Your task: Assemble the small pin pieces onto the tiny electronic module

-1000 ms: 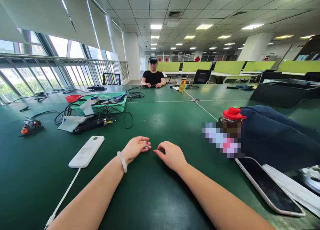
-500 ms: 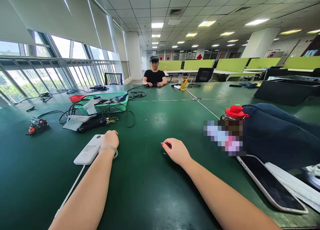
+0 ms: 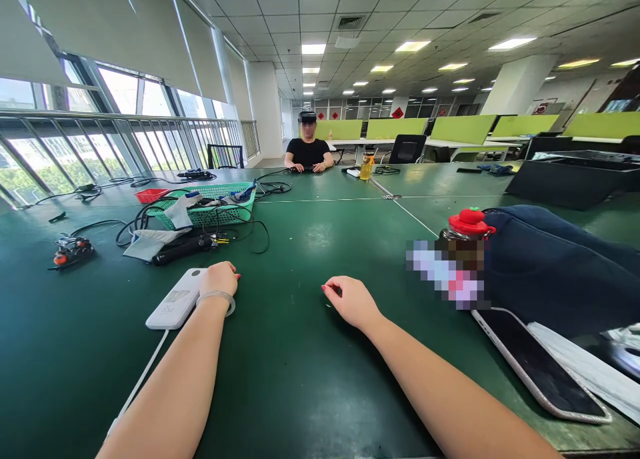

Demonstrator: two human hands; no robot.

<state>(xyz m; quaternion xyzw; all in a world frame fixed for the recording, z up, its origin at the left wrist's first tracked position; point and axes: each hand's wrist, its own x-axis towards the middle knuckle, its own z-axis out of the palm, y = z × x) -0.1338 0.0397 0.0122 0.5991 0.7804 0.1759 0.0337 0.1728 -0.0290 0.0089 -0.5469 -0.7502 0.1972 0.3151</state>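
Carrying everything is one green desk (image 3: pixel 300 379). One person (image 3: pixel 309 152) in a black top sits at its far side, both hands on the surface. One large black case (image 3: pixel 555 182) stands at the far right, and one dark blue bag (image 3: pixel 545 266) lies in front of it. One green basket (image 3: pixel 240 215) to the left holds a jumble of cables and fabric pieces.

Two bare hands rest over the near half, well apart. The left hand (image 3: pixel 219 279) is curled inward, knuckles up, its palm hidden; I cannot tell whether it grips anything. The right hand (image 3: pixel 353 302) is loosely curled, thumb bent close to the forefinger; its inner fingers are out of sight, so its contents cannot be told either.

One phone (image 3: pixel 540 362) lies by the bag, near one jar with a red lid (image 3: pixel 470 222). One white power bank (image 3: pixel 175 302) lies flat just beside the left hand, which hides part of its right edge; whether they touch is unclear. One white cable (image 3: pixel 143 372) runs from its near end. One pale bracelet (image 3: pixel 220 293) circles the left wrist. One tiny white fleck (image 3: pixel 328 306) lies beside the right hand.
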